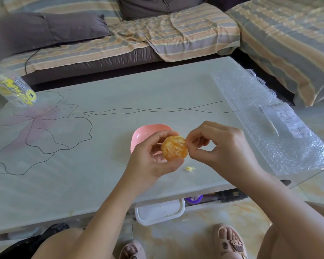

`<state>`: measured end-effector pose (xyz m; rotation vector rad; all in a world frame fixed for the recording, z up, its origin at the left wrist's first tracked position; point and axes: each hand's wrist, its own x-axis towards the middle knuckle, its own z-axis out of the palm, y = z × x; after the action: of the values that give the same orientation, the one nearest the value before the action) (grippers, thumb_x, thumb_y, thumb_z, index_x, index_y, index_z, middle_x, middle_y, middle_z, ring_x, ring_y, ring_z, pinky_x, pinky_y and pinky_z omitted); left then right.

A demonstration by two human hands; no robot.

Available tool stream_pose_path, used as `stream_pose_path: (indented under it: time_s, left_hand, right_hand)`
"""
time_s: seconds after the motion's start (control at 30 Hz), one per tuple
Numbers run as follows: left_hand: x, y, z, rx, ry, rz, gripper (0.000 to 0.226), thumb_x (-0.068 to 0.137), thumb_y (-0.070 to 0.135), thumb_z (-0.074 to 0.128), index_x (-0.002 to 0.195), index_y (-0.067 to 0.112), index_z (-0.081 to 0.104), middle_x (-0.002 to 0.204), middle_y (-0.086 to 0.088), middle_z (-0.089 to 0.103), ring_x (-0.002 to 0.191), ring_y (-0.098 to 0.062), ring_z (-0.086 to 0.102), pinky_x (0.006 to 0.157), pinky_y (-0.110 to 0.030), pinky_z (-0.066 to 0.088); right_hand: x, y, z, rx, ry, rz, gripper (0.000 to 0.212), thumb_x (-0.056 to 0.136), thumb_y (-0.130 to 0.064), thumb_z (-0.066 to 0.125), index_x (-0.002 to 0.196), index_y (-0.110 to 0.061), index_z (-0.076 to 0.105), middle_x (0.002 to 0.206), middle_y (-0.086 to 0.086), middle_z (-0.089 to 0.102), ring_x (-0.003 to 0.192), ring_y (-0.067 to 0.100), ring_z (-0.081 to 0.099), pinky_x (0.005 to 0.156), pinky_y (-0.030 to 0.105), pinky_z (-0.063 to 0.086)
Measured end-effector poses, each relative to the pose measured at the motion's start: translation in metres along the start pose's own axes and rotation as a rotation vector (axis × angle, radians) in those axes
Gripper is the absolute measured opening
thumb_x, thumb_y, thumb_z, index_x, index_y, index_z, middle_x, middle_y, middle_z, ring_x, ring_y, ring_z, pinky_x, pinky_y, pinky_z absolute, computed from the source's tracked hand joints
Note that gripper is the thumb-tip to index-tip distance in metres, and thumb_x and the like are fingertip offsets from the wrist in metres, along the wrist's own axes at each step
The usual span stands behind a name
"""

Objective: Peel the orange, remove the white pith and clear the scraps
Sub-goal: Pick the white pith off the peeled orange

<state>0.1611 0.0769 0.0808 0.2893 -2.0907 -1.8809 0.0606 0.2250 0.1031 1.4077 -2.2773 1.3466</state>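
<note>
The peeled orange (174, 148), streaked with white pith, sits above the bench (101, 128), just in front of the pink bowl (142, 136). The left hand (153, 156) cups it, fingers and thumb curled round the fruit. The right hand (216, 144) pinches at the orange's upper right edge with thumb and forefinger. A small yellowish scrap (189, 168) lies on the bench just nearer than the orange. A sheet of bubble wrap (260, 113) lies right of the bowl.
</note>
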Motion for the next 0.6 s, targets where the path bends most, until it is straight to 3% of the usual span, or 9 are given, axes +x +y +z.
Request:
stream_pose_path:
  time_s: [0.27, 0.6]
  left_hand:
    - [0.0002, -0.0005, 0.0001, 0.006, -0.074, 0.003, 0.045, 0.062, 0.022, 0.076, 0.106, 0.027, 0.067, 0.102, 0.006, 0.066, 0.095, -0.011, 0.062, 0.081, -0.020, 0.049]
    - [-0.0048, -0.0017, -0.0004, 0.067, -0.138, 0.007, 0.047, 0.061, 0.022, 0.075, 0.103, 0.043, 0.067, 0.101, 0.014, 0.066, 0.094, -0.007, 0.063, 0.082, -0.017, 0.049]
  right_hand:
    - [0.0012, 0.0008, -0.0018, -0.044, -0.012, -0.022, 0.006, 0.067, -0.012, 0.067, 0.070, -0.015, 0.063, 0.065, -0.012, 0.051, 0.063, 0.003, 0.049, 0.059, 0.013, 0.041]
    - [0.0033, 0.0021, -0.0039, -0.032, 0.019, -0.005, 0.007, 0.068, -0.010, 0.067, 0.070, -0.015, 0.063, 0.065, -0.008, 0.055, 0.064, 0.006, 0.051, 0.060, 0.013, 0.041]
